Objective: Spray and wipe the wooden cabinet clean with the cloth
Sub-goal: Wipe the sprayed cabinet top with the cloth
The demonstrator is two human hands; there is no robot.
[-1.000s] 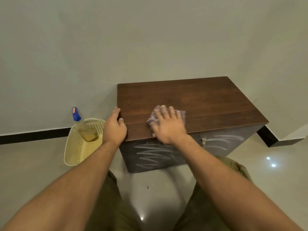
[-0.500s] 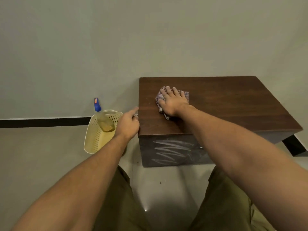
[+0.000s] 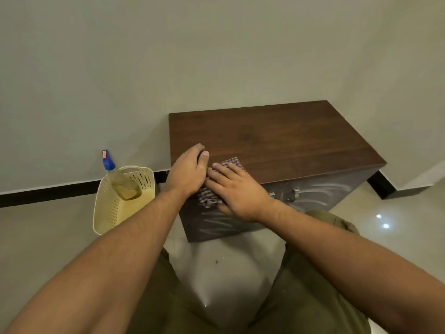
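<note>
A low wooden cabinet [image 3: 284, 138] with a dark brown top and a dark front stands against the wall. A checked cloth [image 3: 230, 163] lies over its front left edge and hangs a little down the front. My right hand [image 3: 237, 190] presses flat on the cloth, fingers spread. My left hand [image 3: 189, 172] rests on the cabinet's top at its left front corner, right beside the cloth, fingers curled down. A spray bottle [image 3: 118, 179] with a blue nozzle and yellowish liquid stands in a cream basket [image 3: 108, 213] on the floor to the left.
Pale streaks mark the cabinet's dark front [image 3: 313, 191], where two small metal handles [image 3: 292, 192] sit. The wall rises right behind the cabinet, with a black skirting [image 3: 48, 194]. Glossy light floor tiles [image 3: 228, 266] lie between my knees.
My right hand has drawn the cloth from the back left of the top toward the front edge. My left hand has moved from the cabinet's side onto its front left corner.
</note>
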